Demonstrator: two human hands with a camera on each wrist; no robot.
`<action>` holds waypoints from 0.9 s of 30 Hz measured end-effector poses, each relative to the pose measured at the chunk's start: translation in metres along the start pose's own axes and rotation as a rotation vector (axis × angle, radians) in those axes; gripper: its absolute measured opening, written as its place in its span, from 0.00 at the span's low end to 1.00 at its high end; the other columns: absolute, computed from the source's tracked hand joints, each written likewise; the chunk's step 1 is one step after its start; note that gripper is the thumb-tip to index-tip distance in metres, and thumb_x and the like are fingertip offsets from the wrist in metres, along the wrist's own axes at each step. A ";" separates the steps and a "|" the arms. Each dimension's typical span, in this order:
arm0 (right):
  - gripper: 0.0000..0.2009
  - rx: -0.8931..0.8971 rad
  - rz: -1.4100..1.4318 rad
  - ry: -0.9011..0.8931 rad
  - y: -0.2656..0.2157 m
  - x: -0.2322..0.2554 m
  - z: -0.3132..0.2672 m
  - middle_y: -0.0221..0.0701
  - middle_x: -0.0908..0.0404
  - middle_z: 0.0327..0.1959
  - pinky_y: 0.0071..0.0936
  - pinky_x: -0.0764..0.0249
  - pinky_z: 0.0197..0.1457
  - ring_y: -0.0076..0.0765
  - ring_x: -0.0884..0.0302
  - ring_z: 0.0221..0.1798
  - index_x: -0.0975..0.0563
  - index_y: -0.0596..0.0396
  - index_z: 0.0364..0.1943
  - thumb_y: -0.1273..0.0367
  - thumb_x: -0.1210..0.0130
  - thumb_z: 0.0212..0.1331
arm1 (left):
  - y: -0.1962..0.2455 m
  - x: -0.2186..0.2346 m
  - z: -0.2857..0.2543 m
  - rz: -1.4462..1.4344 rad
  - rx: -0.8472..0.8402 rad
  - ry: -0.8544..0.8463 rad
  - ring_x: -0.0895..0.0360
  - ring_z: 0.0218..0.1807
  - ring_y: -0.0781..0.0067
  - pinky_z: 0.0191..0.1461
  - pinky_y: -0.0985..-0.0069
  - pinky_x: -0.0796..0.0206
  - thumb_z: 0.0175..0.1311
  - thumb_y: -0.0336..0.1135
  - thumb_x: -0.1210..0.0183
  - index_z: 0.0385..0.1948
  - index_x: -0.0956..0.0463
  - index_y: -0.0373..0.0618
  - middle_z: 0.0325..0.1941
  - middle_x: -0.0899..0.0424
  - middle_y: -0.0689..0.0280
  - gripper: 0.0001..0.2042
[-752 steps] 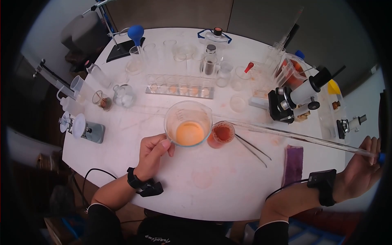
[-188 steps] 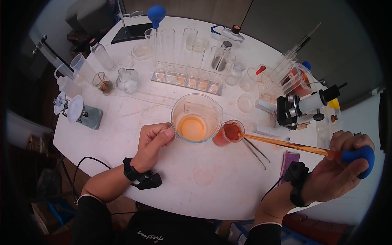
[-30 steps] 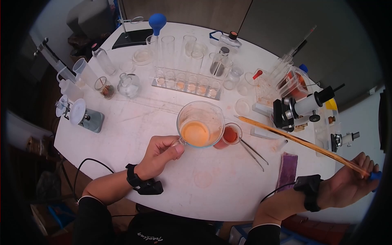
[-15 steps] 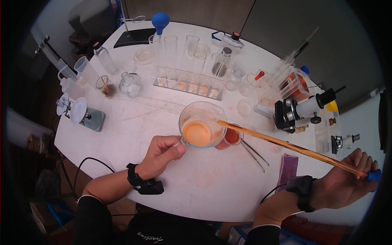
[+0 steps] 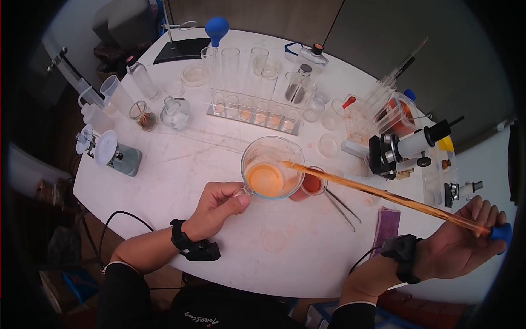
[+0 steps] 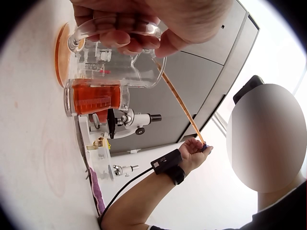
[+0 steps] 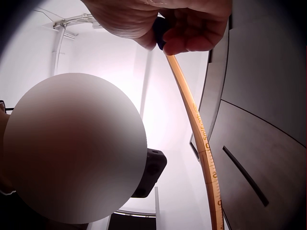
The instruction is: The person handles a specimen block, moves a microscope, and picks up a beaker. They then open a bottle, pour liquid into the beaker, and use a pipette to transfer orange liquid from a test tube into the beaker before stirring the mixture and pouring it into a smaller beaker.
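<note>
The left hand [image 5: 223,204] grips the handle of a large glass beaker [image 5: 272,183] with pale orange liquid at its bottom. In the left wrist view, the hand's fingers curl round that handle. A long graduated pipette [image 5: 383,193], filled with orange liquid, slants down from the right, its tip at the large beaker's mouth. The right hand [image 5: 457,241] pinches the pipette's blue bulb [image 5: 501,236], as the right wrist view [image 7: 165,33] also shows. Beside the large beaker stands a small beaker [image 6: 96,97] of red-orange liquid, under the pipette.
Tweezers [image 5: 342,209] lie right of the small beaker, near a purple cloth [image 5: 387,227]. Behind are a test tube rack [image 5: 252,119] and several glass vessels. A microscope [image 5: 405,145] stands right, a balance scale [image 5: 118,153] left, and a round flask [image 5: 175,113] back left.
The pipette, now filled, has moved from the small beaker over to the large beaker's mouth. Its tip was between the petri dish and small beaker a second ago. The left hand keeps its grip.
</note>
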State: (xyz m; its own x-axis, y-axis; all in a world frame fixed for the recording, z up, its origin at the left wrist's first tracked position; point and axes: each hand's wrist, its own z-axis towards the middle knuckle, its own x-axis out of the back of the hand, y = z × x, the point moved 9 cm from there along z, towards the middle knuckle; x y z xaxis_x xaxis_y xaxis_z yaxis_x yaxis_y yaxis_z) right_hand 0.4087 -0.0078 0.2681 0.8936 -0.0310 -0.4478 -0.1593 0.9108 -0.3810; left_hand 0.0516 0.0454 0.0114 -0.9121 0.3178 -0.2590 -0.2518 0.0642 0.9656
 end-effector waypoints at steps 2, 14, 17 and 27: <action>0.17 -0.003 0.005 -0.006 0.001 -0.001 -0.001 0.27 0.45 0.28 0.29 0.42 0.43 0.27 0.46 0.32 0.35 0.63 0.41 0.63 0.42 0.65 | 0.000 0.000 0.000 -0.001 -0.001 0.001 0.40 0.26 0.85 0.31 0.81 0.47 0.71 0.37 0.46 0.20 0.31 0.42 0.21 0.31 0.73 0.16; 0.17 0.010 -0.025 0.012 0.002 -0.004 -0.002 0.27 0.45 0.26 0.29 0.44 0.44 0.26 0.48 0.31 0.34 0.64 0.43 0.62 0.46 0.68 | 0.000 0.000 0.000 0.012 -0.001 0.002 0.40 0.26 0.85 0.31 0.81 0.46 0.71 0.36 0.46 0.20 0.31 0.42 0.21 0.31 0.73 0.16; 0.16 0.009 -0.022 0.009 0.002 -0.005 -0.003 0.27 0.45 0.25 0.29 0.44 0.44 0.25 0.48 0.30 0.34 0.64 0.43 0.62 0.47 0.68 | 0.000 0.001 0.000 0.014 -0.003 -0.001 0.39 0.26 0.85 0.31 0.81 0.46 0.71 0.36 0.46 0.20 0.31 0.42 0.21 0.31 0.73 0.16; 0.15 -0.009 0.015 -0.039 0.002 -0.006 -0.002 0.27 0.44 0.25 0.29 0.43 0.45 0.25 0.47 0.30 0.34 0.63 0.42 0.64 0.47 0.69 | 0.000 0.000 0.000 0.003 0.007 -0.002 0.40 0.26 0.85 0.32 0.81 0.46 0.71 0.37 0.46 0.20 0.30 0.42 0.21 0.31 0.73 0.16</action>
State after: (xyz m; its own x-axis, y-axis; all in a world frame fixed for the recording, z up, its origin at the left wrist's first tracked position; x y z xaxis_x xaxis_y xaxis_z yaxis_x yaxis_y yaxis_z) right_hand 0.4024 -0.0065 0.2680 0.9067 -0.0011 -0.4218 -0.1766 0.9071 -0.3821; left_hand 0.0519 0.0454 0.0113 -0.9121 0.3202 -0.2560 -0.2469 0.0697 0.9665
